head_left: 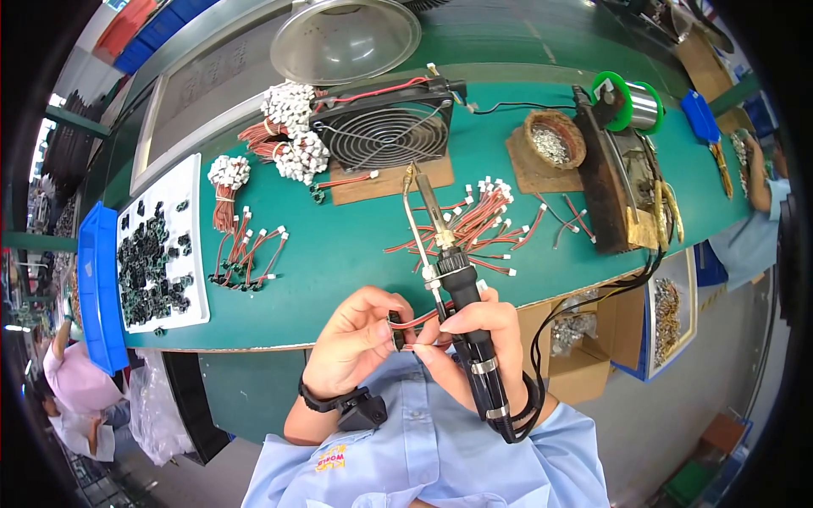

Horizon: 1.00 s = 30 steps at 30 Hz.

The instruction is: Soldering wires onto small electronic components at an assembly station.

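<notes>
My left hand (357, 335) pinches a small dark component (395, 331) between thumb and fingers, just in front of my chest. My right hand (489, 332) is closed round a black soldering iron (460, 283), which has a thin metal solder-feed tube (418, 222) clamped alongside it. Its tip points away from me, toward the fan. A red-and-black wire lead (417, 321) runs from the dark component to my right fingertips, which also seem to grip it. Beyond the iron, loose wire leads with white connectors (491, 212) lie spread on the green mat (339, 262).
A black fan (385, 131) stands at the back beside bundled leads (292, 127). On the left are a white tray (193, 245) of small dark components and a blue bin (100, 288). To the right sit a round pot (577, 140), an iron stand (608, 186) and a solder spool (622, 102).
</notes>
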{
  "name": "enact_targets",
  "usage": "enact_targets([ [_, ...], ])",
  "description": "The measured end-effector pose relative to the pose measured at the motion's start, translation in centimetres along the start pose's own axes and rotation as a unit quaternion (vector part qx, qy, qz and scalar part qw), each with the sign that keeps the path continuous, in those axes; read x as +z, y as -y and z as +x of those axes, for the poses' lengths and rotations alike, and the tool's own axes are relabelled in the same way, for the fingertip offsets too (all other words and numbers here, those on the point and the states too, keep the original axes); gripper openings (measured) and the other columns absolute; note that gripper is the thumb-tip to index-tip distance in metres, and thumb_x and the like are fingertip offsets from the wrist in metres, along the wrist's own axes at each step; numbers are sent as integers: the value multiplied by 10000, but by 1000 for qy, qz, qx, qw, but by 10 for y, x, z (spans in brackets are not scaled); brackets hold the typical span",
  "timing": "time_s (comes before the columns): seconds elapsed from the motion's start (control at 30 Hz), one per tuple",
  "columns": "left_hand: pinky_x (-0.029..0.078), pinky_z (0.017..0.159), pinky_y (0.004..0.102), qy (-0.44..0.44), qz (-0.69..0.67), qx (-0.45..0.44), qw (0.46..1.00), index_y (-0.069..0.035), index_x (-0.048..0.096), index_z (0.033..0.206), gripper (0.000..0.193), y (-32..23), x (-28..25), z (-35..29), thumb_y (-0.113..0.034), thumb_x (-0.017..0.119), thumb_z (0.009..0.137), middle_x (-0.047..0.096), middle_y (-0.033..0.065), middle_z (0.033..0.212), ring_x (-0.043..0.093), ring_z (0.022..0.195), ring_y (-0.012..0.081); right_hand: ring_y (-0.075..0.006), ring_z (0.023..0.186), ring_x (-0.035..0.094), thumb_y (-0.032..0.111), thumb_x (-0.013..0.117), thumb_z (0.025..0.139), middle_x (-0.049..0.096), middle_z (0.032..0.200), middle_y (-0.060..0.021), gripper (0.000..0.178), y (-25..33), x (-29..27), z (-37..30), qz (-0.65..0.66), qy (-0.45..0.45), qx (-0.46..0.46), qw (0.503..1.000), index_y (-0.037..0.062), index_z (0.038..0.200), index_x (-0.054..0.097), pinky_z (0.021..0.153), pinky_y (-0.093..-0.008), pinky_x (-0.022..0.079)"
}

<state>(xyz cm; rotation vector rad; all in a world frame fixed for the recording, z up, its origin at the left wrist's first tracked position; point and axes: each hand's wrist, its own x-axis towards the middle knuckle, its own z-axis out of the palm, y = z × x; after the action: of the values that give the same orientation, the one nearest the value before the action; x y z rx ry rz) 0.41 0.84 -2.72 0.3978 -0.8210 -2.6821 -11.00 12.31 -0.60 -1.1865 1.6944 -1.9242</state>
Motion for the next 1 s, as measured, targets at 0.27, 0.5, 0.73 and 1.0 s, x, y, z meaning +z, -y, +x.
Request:
enact_targets([
  [0.27,425,720,316,31,-8,6,999,-63,526,1025,197,4,-4,1,-149,586,857,548,91,933,541,838,207,-160,611,548,-38,719,629,623,831,2,452,7,5,3,-16,9,-36,999,98,993,488,742,-347,330],
  [0.5,435,724,308,16,-32,-11,999,-74,522,1028,204,5,-5,-2,-137,596,849,541,86,929,541,850,210,-165,609,548,-50,703,625,620,869,0,458,6,3,8,-47,21,-91,995,98,998,483,732,-346,326],
  [0.73,440,716,294,18,-43,-15,999,-70,522,1026,197,5,-6,-2,-122,594,849,538,92,927,543,851,207,-172,607,541,-56,693,628,619,866,-3,468,7,3,8,-44,15,-95,994,94,1010,468,721,-348,325],
  [1.0,439,705,293,31,-28,-11,999,-62,520,1028,195,4,-4,1,-127,586,856,531,109,922,547,845,213,-172,609,540,-52,695,632,619,854,-2,462,4,2,8,-42,25,-90,995,92,1005,464,717,-349,325],
])
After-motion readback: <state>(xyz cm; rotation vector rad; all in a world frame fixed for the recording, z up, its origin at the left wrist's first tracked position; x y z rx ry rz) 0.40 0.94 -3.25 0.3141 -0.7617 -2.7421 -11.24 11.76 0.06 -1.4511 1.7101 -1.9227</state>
